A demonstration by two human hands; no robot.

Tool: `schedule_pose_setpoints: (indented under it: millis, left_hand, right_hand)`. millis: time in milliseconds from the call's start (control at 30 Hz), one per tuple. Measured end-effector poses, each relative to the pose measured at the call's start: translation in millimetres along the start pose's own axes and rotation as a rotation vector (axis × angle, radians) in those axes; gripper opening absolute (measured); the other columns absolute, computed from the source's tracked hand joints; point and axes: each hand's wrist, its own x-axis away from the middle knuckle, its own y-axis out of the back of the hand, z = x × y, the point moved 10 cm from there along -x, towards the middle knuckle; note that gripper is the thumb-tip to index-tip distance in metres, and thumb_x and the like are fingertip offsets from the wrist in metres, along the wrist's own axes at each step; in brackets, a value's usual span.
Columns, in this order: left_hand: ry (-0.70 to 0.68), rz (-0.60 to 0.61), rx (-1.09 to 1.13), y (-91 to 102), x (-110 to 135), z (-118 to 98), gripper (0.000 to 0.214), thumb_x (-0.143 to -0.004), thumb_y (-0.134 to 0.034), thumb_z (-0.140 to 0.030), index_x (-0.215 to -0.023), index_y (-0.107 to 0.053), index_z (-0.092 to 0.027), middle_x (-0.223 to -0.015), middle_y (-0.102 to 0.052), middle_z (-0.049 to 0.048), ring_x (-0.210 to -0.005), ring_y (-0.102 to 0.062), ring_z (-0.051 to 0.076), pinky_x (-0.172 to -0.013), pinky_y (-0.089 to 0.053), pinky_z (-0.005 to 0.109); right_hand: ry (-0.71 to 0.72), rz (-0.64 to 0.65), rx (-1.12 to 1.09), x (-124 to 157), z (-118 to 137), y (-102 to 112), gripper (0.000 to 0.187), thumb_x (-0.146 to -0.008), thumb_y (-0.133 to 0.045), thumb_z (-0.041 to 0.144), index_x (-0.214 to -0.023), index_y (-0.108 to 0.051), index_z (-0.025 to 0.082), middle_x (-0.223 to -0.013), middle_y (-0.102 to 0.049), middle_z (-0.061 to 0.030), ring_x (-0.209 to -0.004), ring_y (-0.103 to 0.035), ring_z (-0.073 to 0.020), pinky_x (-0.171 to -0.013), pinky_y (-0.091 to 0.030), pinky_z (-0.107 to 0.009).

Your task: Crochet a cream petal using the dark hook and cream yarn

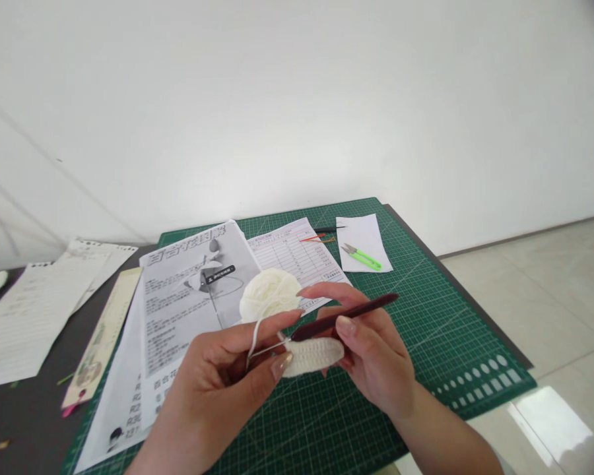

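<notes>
Pinched between the thumb and fingers of my left hand (222, 382) is a small white crochet piece (314, 356), oblong with rows of stitches. A strand of white yarn runs over my left index finger. My right hand (371, 356) grips a crochet hook (346, 316) by its dark red handle; the metal shaft points left and meets the top edge of the piece near my left fingertips. My right fingers also lie close by the piece's right end. Behind my hands rests a ball of white yarn (270, 295), partly covered by them.
Under everything lies a green cutting mat (416, 316). Printed sheets (178, 316) spread across its left half. Green thread snips (361, 257) lie on white paper (376, 231) at the back right. A ruler-like strip (101, 336) and more papers (39, 316) are on the left.
</notes>
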Motion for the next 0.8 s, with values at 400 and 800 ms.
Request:
schedule_pose_setpoints:
  millis: [400, 800]
  left_hand:
    - [-0.030, 0.017, 0.017, 1.6, -2, 0, 0.028, -0.061, -0.082, -0.023, -0.088, -0.078, -0.030, -0.068, -0.075, -0.0029, -0.065, -0.066, 0.010, -0.069, -0.051, 0.016]
    - [-0.039, -0.006, -0.076, 9.2, -2, -6, 0.036, -0.062, -0.082, -0.028, -0.097, -0.077, -0.028, -0.059, -0.060, -0.0030, -0.052, -0.045, 0.006, -0.045, -0.033, 0.014]
  right_hand:
    - [0.033, 0.046, -0.032, 1, 3, -8, 0.023, -0.089, -0.055, 0.029, -0.109, -0.066, 0.023, -0.080, -0.066, -0.0022, -0.055, -0.051, -0.0071, -0.048, -0.043, -0.016]
    - [0.096, 0.002, 0.133, -1, 11, -6, 0.008, -0.080, -0.068, 0.019, -0.087, -0.070, 0.024, -0.069, -0.061, 0.0020, -0.051, -0.050, -0.0056, -0.045, -0.042, -0.014]
